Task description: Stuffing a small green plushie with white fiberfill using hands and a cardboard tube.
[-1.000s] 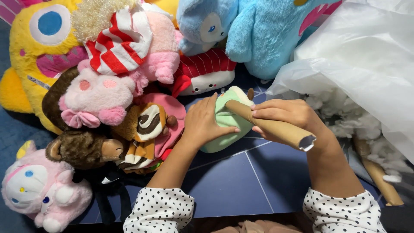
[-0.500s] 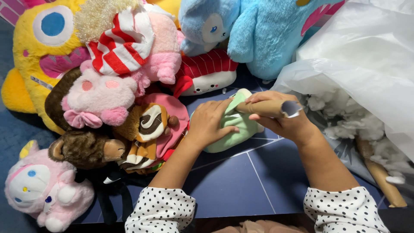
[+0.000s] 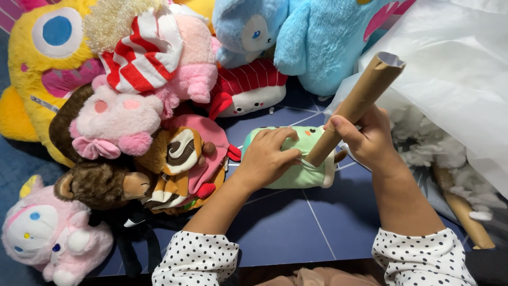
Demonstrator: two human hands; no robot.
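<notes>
Now L hand (image 3: 267, 159) presses soft green plush (image 3: 296, 172) on blue table (image 3: 296, 233), fingers spread; R hand (image 3: 365, 140) fingers wrap stiff cardboard tube (image 3: 357, 103), tip poked into plush seam. Fluffy white stuffing (image 3: 439, 153) nearby.

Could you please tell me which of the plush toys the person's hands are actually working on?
The small pale green plush: the left hand presses on it while the right hand pushes a cardboard tube into it. The other toys lie untouched in the pile.
</notes>
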